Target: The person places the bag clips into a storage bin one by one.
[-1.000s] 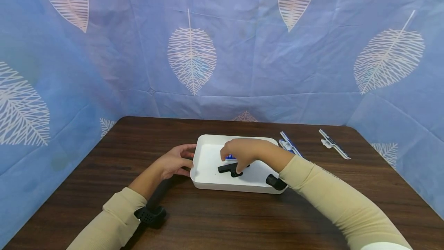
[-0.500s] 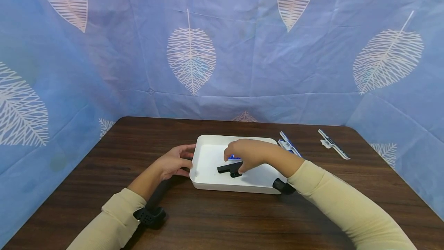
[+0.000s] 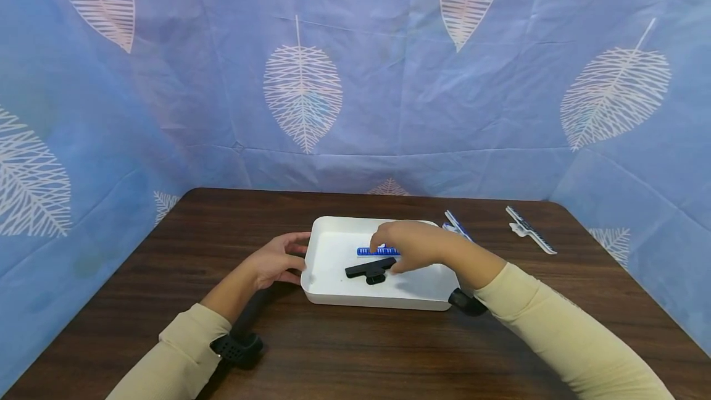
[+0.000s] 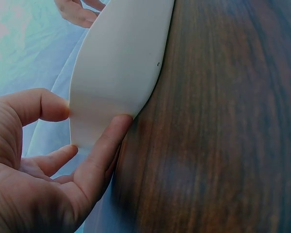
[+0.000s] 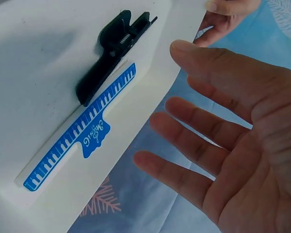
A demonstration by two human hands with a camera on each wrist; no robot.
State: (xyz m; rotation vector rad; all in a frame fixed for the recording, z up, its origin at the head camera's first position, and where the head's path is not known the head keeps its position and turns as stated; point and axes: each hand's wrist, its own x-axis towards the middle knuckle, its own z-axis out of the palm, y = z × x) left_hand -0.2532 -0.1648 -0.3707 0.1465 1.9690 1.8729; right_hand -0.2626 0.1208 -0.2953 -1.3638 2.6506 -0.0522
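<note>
A white tray (image 3: pixel 378 300) stands on the brown table. My left hand (image 3: pixel 278 258) touches the outside of its left end, thumb near the rim and fingers against the wall. Inside lies a black spring clip (image 3: pixel 371 268). Beside it, towards the back, is a clip with a blue-and-white piano-key strip (image 3: pixel 378 252) marked "Music" in the right wrist view. Over the tray hovers my right hand (image 3: pixel 416 247), fingers spread and holding nothing. The thumb is close to the black clip's right end in the head view; the right wrist view shows it apart.
Right of the tray, a blue-and-white clip (image 3: pixel 458 225) is partly hidden by my right arm. Another clip with a dark-patterned strip (image 3: pixel 531 231) lies farther right on the table (image 3: pixel 344 357). A leaf-patterned blue cloth (image 3: pixel 366 104) hangs behind.
My right hand has drawn back to the right, away from the black clip, uncovering more of it and of the piano-key clip. The left hand stays at the tray.
</note>
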